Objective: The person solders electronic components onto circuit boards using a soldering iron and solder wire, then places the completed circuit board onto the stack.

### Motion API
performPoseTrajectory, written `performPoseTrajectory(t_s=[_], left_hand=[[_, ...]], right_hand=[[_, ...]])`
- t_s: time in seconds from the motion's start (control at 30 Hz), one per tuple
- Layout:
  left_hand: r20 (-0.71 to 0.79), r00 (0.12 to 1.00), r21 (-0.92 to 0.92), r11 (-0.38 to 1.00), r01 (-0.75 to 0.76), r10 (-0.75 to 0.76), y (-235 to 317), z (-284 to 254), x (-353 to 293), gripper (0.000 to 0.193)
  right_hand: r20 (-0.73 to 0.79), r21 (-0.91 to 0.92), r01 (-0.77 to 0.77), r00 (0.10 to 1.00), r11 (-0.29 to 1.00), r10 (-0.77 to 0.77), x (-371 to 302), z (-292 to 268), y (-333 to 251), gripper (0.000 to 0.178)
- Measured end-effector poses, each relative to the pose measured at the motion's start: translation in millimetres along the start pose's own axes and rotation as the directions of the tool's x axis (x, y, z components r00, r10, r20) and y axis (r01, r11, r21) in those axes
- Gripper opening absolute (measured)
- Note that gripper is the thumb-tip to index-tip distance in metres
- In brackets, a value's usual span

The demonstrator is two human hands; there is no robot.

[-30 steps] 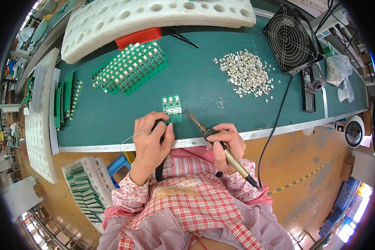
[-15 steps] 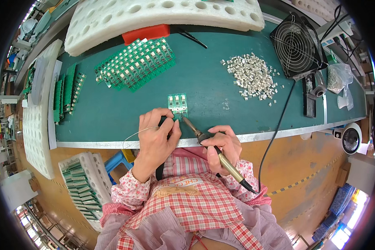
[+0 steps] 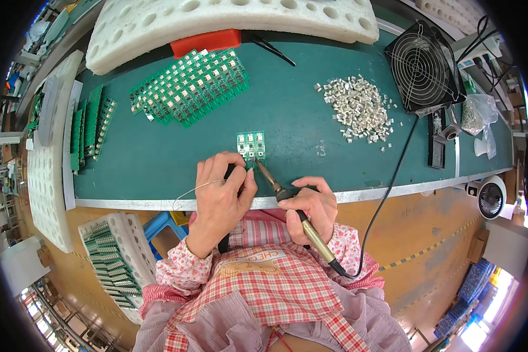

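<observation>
A small green circuit board with white connectors lies flat near the table's front edge. My right hand is closed round the handle of a soldering iron, whose tip meets the board's near right part. At the board's near left edge, my left hand is closed with thumb and fingers bent together. A thin strand of solder wire loops out of it to the left. A dark piece shows between the left fingers; its kind I cannot make out.
Rows of green boards lie at the back left, before a red bin and a white foam tray. Tweezers, a heap of small white connectors and a black fan stand further right. The iron's cord crosses the table edge.
The soldering iron and my right hand have shifted slightly to the left, its tip a little further up on the board. My left hand stays nearly in place.
</observation>
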State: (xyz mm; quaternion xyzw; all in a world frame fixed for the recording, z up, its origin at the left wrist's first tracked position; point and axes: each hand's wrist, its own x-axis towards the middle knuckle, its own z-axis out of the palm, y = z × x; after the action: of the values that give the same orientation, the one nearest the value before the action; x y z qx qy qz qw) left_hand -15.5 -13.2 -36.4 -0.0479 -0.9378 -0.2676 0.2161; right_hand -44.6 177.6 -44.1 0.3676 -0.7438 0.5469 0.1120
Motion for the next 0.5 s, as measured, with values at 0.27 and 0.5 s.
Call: performPoseTrajectory(t_s=[0.27, 0.5], left_hand=[[0.017, 0.999, -0.080, 0.996, 0.044, -0.043, -2.6, -5.7, -4.7, 0.009], [0.037, 0.999, -0.044, 0.999, 0.030, -0.028, -5.7, -13.3, -5.1, 0.008]], right_hand=[[-0.075, 0.039, -0.001, 0.997, 0.999, 0.004, -8.4, -2.5, -3.4, 0.012], [-0.154, 0.088, 0.002, 0.988, 0.996, 0.012, -10.7, 3.2, -4.0, 0.010]])
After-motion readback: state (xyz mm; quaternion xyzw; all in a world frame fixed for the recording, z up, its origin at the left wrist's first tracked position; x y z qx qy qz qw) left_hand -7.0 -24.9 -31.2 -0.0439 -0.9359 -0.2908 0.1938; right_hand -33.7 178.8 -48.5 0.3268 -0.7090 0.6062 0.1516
